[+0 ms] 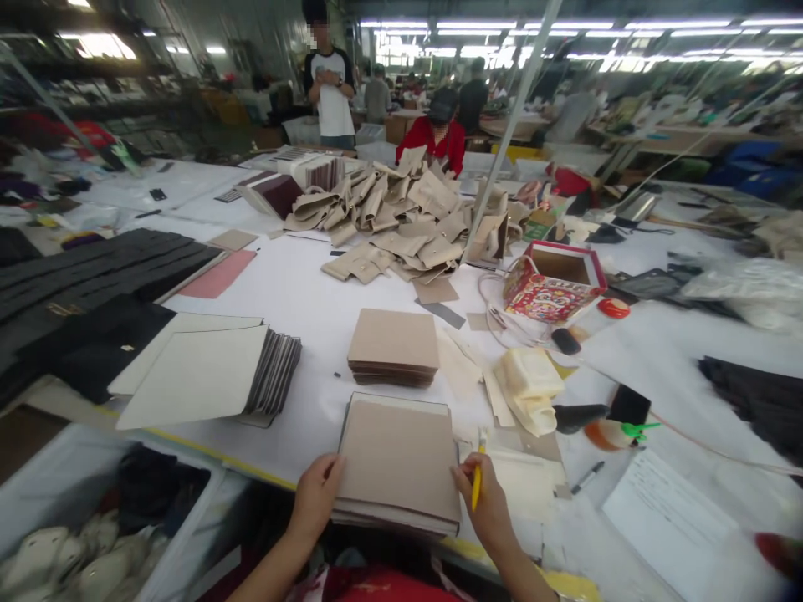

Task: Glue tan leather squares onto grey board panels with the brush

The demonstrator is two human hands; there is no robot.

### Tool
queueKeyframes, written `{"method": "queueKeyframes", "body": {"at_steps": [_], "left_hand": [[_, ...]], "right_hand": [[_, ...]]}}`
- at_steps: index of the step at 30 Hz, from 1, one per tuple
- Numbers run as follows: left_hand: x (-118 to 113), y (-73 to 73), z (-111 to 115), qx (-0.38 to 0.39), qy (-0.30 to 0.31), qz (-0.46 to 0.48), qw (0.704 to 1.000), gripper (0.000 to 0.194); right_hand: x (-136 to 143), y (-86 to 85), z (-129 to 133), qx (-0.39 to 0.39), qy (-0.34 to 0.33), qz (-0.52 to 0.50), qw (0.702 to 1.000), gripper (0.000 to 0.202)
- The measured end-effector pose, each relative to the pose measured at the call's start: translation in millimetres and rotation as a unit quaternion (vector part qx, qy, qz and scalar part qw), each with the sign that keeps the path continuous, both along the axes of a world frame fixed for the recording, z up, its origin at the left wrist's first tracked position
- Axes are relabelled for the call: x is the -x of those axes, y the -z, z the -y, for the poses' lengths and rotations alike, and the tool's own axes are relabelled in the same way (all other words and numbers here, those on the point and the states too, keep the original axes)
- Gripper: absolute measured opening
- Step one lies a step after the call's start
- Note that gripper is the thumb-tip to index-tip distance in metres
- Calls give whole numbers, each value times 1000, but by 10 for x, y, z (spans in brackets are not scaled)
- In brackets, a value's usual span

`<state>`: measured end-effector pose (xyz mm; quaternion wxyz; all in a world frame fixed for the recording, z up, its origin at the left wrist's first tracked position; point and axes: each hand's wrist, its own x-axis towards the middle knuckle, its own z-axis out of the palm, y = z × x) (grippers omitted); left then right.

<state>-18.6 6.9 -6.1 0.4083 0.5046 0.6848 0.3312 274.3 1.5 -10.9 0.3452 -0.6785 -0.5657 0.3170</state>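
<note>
The beige panel lies on top of a stack at the near edge of the bench, just before a second beige stack. It is probably best squared by light, even pressure at both sides, with the yellow pen-like tool kept off its face. The left hand is curled at the left edge; whether anything is pinched cannot be told. The tool is gripped in the right hand, fingertips near the right edge.

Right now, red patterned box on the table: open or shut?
Open. Nothing covers the top of the red patterned box; its brown inside shows through.
</note>
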Motion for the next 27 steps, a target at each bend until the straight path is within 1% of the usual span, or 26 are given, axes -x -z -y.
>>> {"method": "queueKeyframes", "body": {"at_steps": [3, 6, 11, 17, 23, 27], "left_hand": [[26, 3, -111, -34, 49, -117, 991, 31], [34, 0, -210, -31, 55, -162, 985, 32], [73, 102, -270, 11, 35, -136, 990, 34], [113, 230, -325, 29, 28, -114, 993, 33], [139, 273, -360, 45, 53, -92, 993, 35], [178, 352, -380, 59, 75, -62, 993, 38]], "right_hand": [[21, 52, -27, 8, 6, 43, 999, 23], [66, 14, -107, 8, 7, 70, 997, 25], [125, -73, -219, 18, 8, 88, 996, 27], [133, -37, -287, 47, 8, 101, 994, 27], [131, -79, -288, 72, -15, 101, 992, 20], [142, -108, -282, 76, -27, 87, 993, 14]]}}
